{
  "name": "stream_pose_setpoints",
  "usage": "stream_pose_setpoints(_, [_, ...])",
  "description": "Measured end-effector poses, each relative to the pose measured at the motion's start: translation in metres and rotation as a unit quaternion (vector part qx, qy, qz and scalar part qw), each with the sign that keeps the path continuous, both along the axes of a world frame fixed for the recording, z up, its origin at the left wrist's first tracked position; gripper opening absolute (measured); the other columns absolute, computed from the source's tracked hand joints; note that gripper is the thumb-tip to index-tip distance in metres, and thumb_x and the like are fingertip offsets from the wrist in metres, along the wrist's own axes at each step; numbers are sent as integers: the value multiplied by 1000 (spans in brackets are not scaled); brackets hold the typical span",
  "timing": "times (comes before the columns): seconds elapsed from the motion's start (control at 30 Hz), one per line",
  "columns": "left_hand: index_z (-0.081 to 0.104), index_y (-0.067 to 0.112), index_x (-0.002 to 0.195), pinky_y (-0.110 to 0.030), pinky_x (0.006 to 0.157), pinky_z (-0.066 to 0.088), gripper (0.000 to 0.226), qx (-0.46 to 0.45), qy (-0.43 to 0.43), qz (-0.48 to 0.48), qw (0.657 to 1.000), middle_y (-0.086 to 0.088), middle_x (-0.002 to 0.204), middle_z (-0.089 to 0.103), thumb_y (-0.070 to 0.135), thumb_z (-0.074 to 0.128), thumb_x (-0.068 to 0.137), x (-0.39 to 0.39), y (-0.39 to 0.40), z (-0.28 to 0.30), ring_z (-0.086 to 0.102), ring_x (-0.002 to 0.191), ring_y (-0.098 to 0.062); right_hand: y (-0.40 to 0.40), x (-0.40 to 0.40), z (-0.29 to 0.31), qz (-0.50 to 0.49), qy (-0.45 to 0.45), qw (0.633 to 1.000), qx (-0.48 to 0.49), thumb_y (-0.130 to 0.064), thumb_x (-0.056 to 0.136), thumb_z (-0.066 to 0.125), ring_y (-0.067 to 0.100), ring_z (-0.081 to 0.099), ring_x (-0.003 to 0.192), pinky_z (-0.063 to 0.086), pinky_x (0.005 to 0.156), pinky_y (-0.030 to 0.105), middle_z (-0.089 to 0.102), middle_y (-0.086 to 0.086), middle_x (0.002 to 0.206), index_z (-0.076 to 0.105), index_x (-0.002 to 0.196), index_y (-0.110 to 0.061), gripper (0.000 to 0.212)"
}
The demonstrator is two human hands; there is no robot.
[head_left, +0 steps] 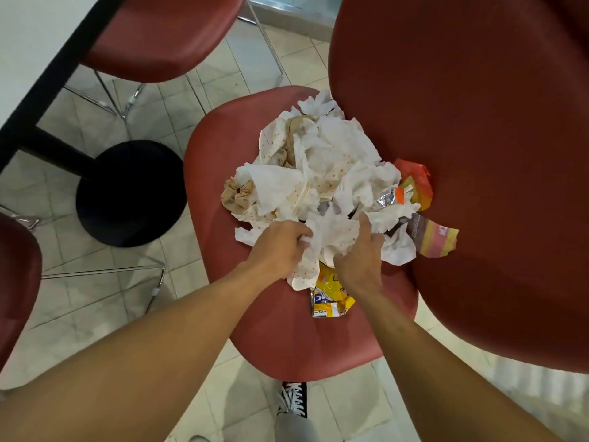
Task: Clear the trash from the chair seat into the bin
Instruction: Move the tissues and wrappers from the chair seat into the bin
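Red chair seat (277,339), seen from above, bearing a heap of trash (322,173) piled toward the backrest (471,154). Contents of heap: crumpled white napkins and tissue; white paper wrappers with orange dots (271,141); a wad of brown paper (237,196) at the left edge; an orange plastic wrapper (414,180) and a scrap of silver foil (387,197) against the backrest; a pink-and-yellow striped wrapper (436,239) at the right edge; a yellow snack packet (331,298) lying nearest the front of the seat, partly under the paper. Left hand (277,250): fingers curled into the near edge of the heap, gripping white and dotted paper. Right hand (361,253): fingers curled down into the tissue just beside the left hand, thumb raised, holding crumpled paper. All trash rests on the seat; no bin in view. Surroundings: pale tiled floor (95,301); a white counter (28,43) with dark edge at upper left, on a black round pedestal base (130,193); a second red chair (159,36) beyond it; part of a third red chair (16,282) at the left margin; a black lace-up shoe (293,398) under the seat's front edge.
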State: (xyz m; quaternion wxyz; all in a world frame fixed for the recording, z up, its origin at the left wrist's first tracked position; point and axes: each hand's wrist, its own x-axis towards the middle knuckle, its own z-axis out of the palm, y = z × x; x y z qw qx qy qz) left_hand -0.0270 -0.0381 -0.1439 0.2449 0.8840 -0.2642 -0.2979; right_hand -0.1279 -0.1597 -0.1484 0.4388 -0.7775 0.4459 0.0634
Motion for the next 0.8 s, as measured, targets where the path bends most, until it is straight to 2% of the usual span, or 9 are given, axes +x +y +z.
stream_pose_setpoints(0.1, [72,17,105,-35,84,52,20,-17,2,41,999,0,100,73,17,58,91,-6,11,20,66,91,-16,-2,-8,22,12,-3,1000,1,-7,84,63,22,47,101,42,88,30,26,11,137,15,151,-24,84])
stream_pose_setpoints(0.17, [74,18,99,-34,81,52,18,-29,-3,66,997,3,94,73,19,58,90,-10,19,33,65,86,-13,0,-13,36,21,-1,1000,-9,-10,85,64,25,46,109,39,90,29,29,11,136,23,149,-21,77])
stream_pose_setpoints(0.23, [74,19,96,-31,80,50,15,-29,-17,88,996,5,96,68,20,60,89,-15,29,45,62,90,-13,4,-15,51,40,1,999,-24,-15,86,66,27,46,116,38,93,29,33,13,135,33,145,-17,68])
stream_pose_setpoints(0.3, [73,20,96,-27,81,46,13,-31,-35,115,992,3,102,64,22,63,88,-20,38,57,58,95,-13,9,-16,67,60,1,998,-36,-20,86,68,27,48,116,38,95,28,37,13,134,40,140,-14,62])
stream_pose_setpoints(0.4, [72,18,96,-25,82,44,13,-38,-58,148,986,1,106,65,23,64,86,-27,55,77,60,98,-17,22,-15,92,88,-8,995,-41,-19,86,68,17,46,102,34,89,20,39,11,133,44,137,-12,57])
stream_pose_setpoints(0.5, [72,22,90,-31,76,51,11,-43,-50,191,979,3,91,69,22,62,85,-36,77,100,64,85,-19,42,-16,112,102,-23,994,-37,-21,86,68,20,50,107,37,91,22,39,10,133,48,134,-13,53])
stream_pose_setpoints(0.6, [66,30,80,-28,68,49,10,-41,-38,233,971,10,73,66,23,61,86,-43,104,117,62,72,-14,67,-18,127,118,-26,992,-45,-22,86,67,21,51,110,40,89,25,40,8,133,51,131,-15,49])
stream_pose_setpoints(0.7, [63,32,80,-26,61,42,11,-27,-34,267,963,11,70,64,24,60,86,-52,139,130,60,69,-12,94,-22,141,143,-32,988,-42,-19,86,67,21,48,113,32,85,17,39,10,132,51,131,-12,48])
stream_pose_setpoints(0.8, [63,28,80,-29,66,48,9,-30,-35,302,952,7,75,65,22,60,86,-63,181,138,61,74,-16,129,-26,154,171,-23,984,-38,-15,86,67,24,50,115,37,87,20,39,12,133,52,131,-12,48])
